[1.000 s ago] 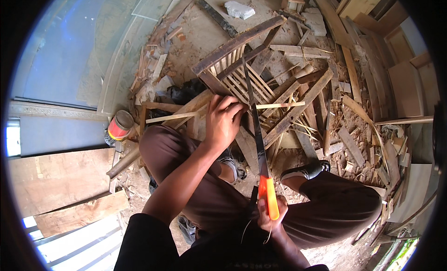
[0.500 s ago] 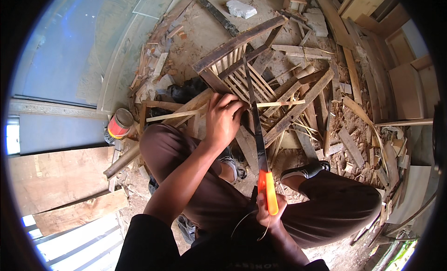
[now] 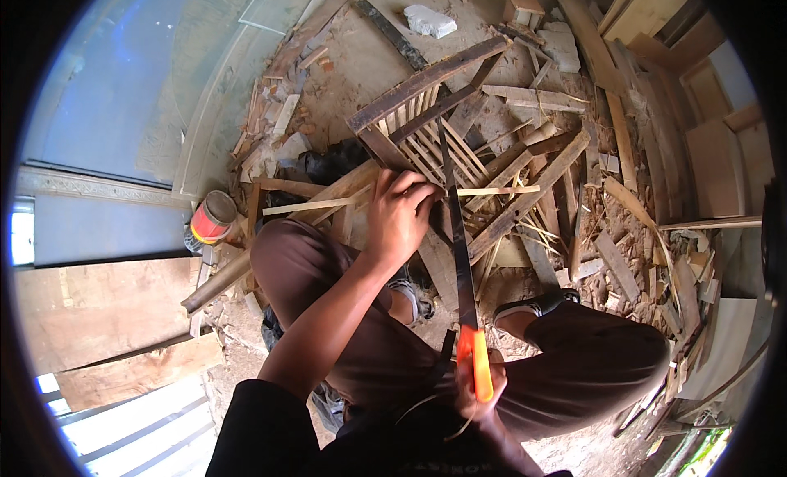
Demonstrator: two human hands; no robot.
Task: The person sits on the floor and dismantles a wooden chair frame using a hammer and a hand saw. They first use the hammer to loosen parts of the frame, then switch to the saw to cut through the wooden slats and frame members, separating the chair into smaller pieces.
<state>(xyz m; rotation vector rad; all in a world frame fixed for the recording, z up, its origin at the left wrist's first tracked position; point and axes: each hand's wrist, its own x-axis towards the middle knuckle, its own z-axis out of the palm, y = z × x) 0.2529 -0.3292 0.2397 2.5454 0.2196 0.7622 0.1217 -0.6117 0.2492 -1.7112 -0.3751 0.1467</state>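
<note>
My right hand (image 3: 473, 395) is wrapped round the orange handle of a handsaw (image 3: 457, 239), close to my lap. The long dark blade points away from me and crosses a thin pale wooden strip (image 3: 502, 190). My left hand (image 3: 402, 219) is closed on that strip just left of the blade, pressing it over dark timber below. The strip sticks out on both sides of the hand. Whether the teeth have bitten into it is too small to tell. Past my hands lies a slatted wooden frame (image 3: 428, 79), with several thin slats running toward the blade.
Old timber beams (image 3: 533, 194) and splintered scraps litter the dirt floor ahead and right. A red tin can (image 3: 212, 218) stands left of my knee. A white block (image 3: 429, 21) lies at the far side. Plywood sheets (image 3: 106, 309) lean at left.
The saw and my right hand have drawn back toward me, so the blade's tip sits nearer the strip. My left hand keeps its hold on the strip.
</note>
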